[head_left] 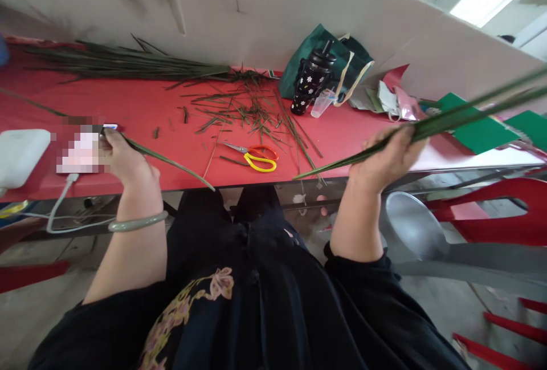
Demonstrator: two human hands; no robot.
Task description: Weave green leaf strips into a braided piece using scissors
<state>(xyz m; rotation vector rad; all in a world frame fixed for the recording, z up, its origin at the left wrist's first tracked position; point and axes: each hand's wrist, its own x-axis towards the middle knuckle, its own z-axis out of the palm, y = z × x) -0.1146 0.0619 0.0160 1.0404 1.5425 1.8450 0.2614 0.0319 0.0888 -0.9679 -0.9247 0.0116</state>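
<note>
The right hand [391,156] is closed around a bundle of long green leaf strips [448,119], gripped just past the front edge of the red table [128,102] toward its right end; the strips fan up and out to the right, their cut tips pointing back toward the table's middle. The left hand [122,156] rests at the front edge near the left end, fingers curled and pinching one single leaf strip [171,160] that slants across to the front edge. A jade-green bangle [139,222] sits on that wrist.

Judging by the table, the work looks partly done: short trimmings [248,109] litter the middle, with orange-and-yellow scissors [256,157] lying shut among them, untouched. A thick pile of uncut leaves [128,63] lies along the back edge at the left, so plenty of material seems left. A black flowered bottle [310,82] leans on a green bag [333,53] at the back right.
</note>
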